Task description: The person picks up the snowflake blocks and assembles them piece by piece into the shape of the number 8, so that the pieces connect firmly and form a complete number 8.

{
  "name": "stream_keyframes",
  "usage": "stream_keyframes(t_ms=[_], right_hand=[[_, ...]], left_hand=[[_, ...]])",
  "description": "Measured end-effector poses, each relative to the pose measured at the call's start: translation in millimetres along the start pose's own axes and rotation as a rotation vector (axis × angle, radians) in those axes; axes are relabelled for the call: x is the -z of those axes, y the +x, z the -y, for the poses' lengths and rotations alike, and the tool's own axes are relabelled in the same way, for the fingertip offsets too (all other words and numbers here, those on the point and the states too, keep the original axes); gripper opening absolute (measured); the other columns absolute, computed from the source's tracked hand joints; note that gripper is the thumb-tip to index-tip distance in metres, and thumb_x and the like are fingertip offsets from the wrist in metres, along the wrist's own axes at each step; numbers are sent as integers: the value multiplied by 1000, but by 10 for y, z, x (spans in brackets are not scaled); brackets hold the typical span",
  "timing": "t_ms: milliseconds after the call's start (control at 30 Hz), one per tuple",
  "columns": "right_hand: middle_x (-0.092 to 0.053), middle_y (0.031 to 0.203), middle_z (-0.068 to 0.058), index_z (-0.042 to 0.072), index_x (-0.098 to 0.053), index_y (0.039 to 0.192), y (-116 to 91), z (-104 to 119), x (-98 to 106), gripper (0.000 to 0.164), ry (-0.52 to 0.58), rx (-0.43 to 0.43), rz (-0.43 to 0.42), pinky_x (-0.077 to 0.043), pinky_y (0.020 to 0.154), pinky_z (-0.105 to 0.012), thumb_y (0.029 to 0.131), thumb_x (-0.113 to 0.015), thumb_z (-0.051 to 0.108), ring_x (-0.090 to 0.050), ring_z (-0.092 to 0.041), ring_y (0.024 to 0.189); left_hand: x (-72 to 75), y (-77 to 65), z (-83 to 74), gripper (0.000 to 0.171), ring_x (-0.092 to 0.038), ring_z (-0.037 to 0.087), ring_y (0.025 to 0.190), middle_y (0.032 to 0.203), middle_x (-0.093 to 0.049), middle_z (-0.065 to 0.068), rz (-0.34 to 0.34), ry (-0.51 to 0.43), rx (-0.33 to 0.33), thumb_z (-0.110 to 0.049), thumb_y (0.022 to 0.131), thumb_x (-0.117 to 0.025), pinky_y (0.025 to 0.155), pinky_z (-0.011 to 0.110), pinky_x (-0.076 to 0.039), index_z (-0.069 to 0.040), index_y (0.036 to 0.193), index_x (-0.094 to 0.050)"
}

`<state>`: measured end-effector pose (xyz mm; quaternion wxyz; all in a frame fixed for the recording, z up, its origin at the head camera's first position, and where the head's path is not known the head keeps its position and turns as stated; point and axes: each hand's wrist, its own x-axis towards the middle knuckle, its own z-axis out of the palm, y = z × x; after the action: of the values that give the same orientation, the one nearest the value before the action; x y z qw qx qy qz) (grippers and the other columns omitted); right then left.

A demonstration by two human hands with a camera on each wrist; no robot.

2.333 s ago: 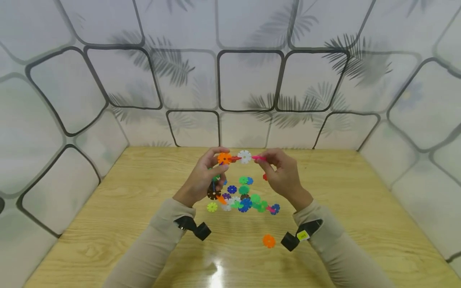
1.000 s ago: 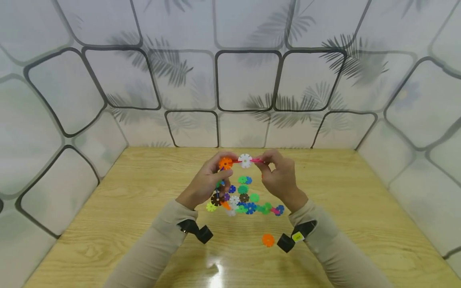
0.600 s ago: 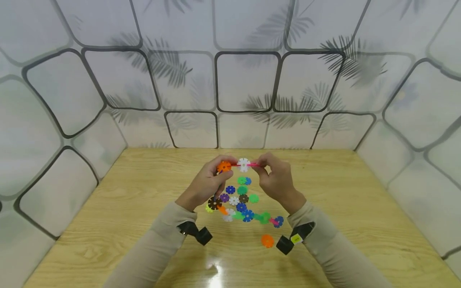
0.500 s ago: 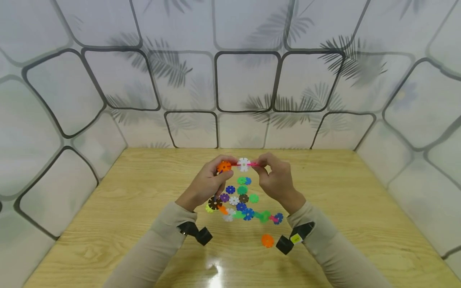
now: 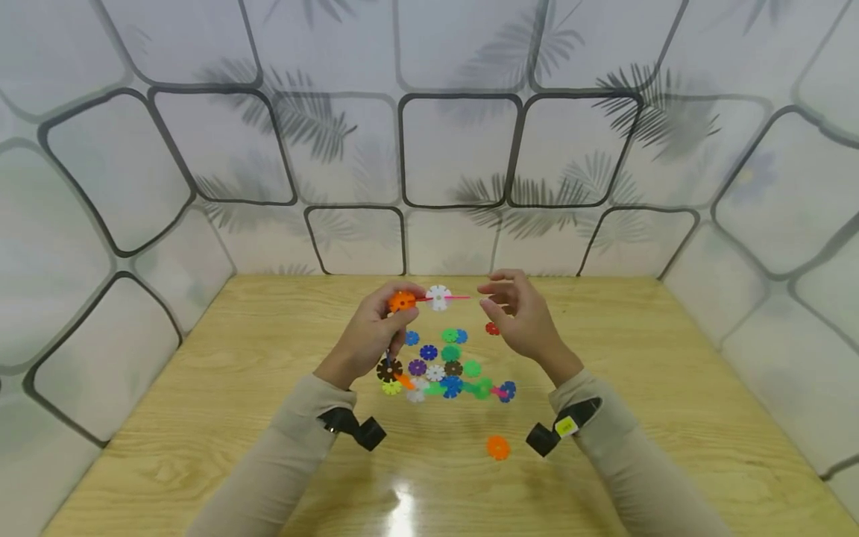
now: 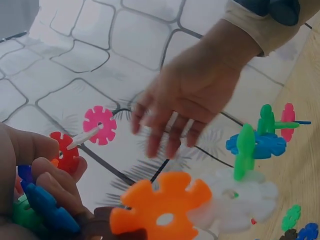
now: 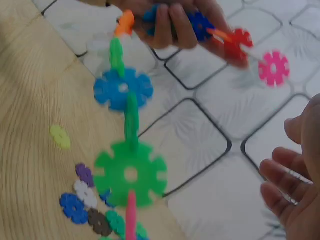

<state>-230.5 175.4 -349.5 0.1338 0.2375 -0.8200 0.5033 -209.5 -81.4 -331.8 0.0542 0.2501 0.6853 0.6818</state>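
My left hand (image 5: 365,328) grips a chain of slotted snowflake discs, its thumb and fingers around the orange disc (image 5: 402,301) at the upper corner. From there a red disc (image 6: 64,152), a white disc (image 5: 439,297) and a pink disc (image 7: 274,68) reach rightward in the air. The chain's lower arm runs from a brown disc (image 5: 389,370) through white, green and blue discs (image 7: 123,89) to a dark blue disc (image 5: 507,391). Just right of the pink disc, my right hand (image 5: 530,321) holds nothing, fingers loosely bent and apart from it. The left fingers hide some discs.
Below the chain, several loose discs lie on the wooden table (image 5: 604,447), among them a purple disc (image 5: 417,367) and a yellow disc (image 5: 391,388). A loose orange disc (image 5: 498,447) lies nearer me, a red disc (image 5: 493,328) farther back. A patterned backdrop (image 5: 456,149) encloses the table.
My right hand has let go of the pink disc and moved away to the right. The pink disc stays joined to the white one. My left hand and the chain have shifted slightly left.
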Motion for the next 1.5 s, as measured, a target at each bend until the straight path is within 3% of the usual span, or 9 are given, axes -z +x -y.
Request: stream_keyframes(t_ms=[200,467,733,900,1033,1133,1233,1367,1500], right_hand=[[-62,121,-19,2,-49,129,-28,-362,2,36,-87,-253,204,-52,85,-48,100,-57,21,-62,-34,105],[-62,117,-15,1,-57,124,-176,-836,-235,34,-235,-262,485,-51,89,-47,99,-59,24,-61,-34,106],[-66,110,-11,5,-62,118,-221,-917,-456,30,-283,-101,541,-52,84,-39,93,-68,21,-63,-27,99],[-65,110,-14,2,-64,116,-274,-818,-523,27,-358,15,586,-53,83,-35,89,-66,-2,-62,-31,100],[-64,112,-18,-2,-63,114,-288,-717,-440,32,-306,-14,532,-52,86,-43,86,-59,-17,-62,-36,99],[-64,111,-19,-4,-63,112,-281,-691,-361,24,-251,-71,467,-51,87,-47,91,-55,-11,-61,-37,99],[-62,114,-19,-7,-61,114,-280,-691,-267,21,-90,-180,351,-53,80,-42,100,-47,1,-61,-29,91],[-61,105,-11,-6,-50,123,-277,-637,-115,47,566,-355,197,-54,80,-33,108,-28,33,-61,-20,88],[-64,104,-5,7,-43,130,-235,-500,12,56,1119,-266,209,-49,94,-37,103,-20,50,-62,-23,102]], left_hand=[[37,-13,-40,27,-38,15,41,59,-41,6,2,-15,-3,-5,102,-47,40,25,-37,-2,129,-51],[83,1,-44,27,-37,14,41,58,-41,6,-2,-19,-9,-3,101,-47,40,25,-36,1,127,-51],[113,-14,-86,26,-36,13,40,54,-41,4,-1,-57,-27,-4,101,-47,39,24,-34,0,127,-50],[116,-38,-85,26,-36,13,38,51,-41,3,4,-96,-29,-2,101,-45,38,23,-32,1,126,-50],[114,-2,-100,24,-36,12,39,52,-42,2,-4,-123,-57,-4,101,-46,38,23,-32,-5,124,-53],[128,5,-108,23,-37,11,39,52,-43,2,-49,-171,-89,-3,101,-46,38,22,-34,-11,119,-57],[142,-1,-109,23,-39,10,40,60,-48,2,-126,-244,-138,-3,101,-47,37,21,-34,-17,115,-58],[160,-4,-95,22,-40,8,42,71,-49,2,-214,-347,-230,-4,101,-47,38,19,-35,-17,115,-57],[160,-2,-98,21,-42,7,43,74,-50,1,-265,-407,-297,-4,101,-46,39,18,-36,-17,115,-55]])
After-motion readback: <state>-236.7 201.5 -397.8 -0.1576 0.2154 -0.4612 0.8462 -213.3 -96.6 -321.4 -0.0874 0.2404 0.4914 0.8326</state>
